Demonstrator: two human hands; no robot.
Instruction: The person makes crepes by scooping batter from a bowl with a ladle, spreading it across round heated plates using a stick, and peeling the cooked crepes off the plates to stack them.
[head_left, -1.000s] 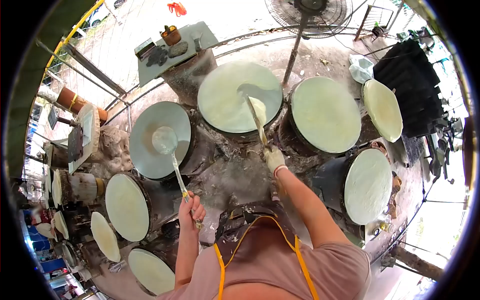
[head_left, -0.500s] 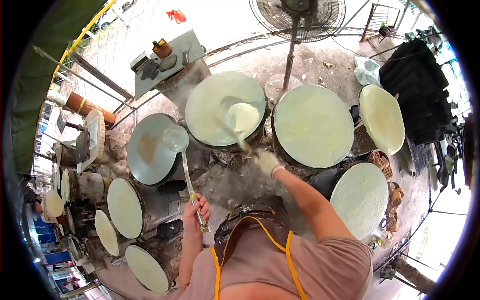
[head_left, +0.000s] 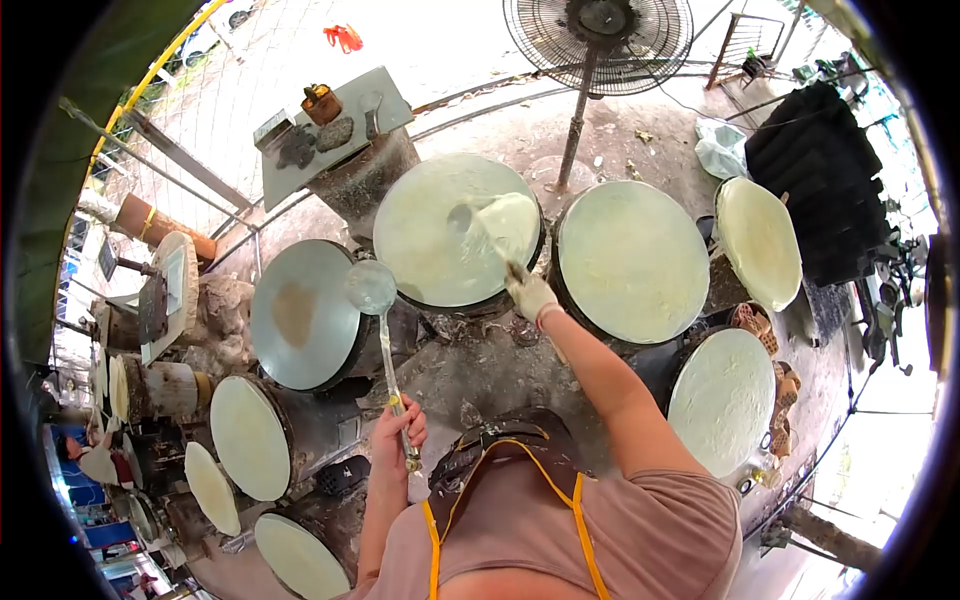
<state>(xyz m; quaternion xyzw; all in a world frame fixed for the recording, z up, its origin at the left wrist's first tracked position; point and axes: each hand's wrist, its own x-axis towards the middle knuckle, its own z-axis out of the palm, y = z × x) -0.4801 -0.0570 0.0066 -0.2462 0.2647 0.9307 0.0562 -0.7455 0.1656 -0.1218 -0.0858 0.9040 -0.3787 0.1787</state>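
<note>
In the head view, my left hand (head_left: pixel 398 432) is wrapped round the handle of a ladle (head_left: pixel 372 290), its bowl showing over the right edge of the grey griddle (head_left: pixel 330 330). My gloved right hand (head_left: pixel 530 295) is clamped on a paddle (head_left: pixel 513 270) (its far end blurred), just past the near rim of the middle griddle (head_left: pixel 462 305), by the pale batter (head_left: pixel 510 222). Only a narrow gap parts that rim from the right-hand griddle (head_left: pixel 572 302); wider floor (head_left: pixel 490 375) stretches between my forearms.
</note>
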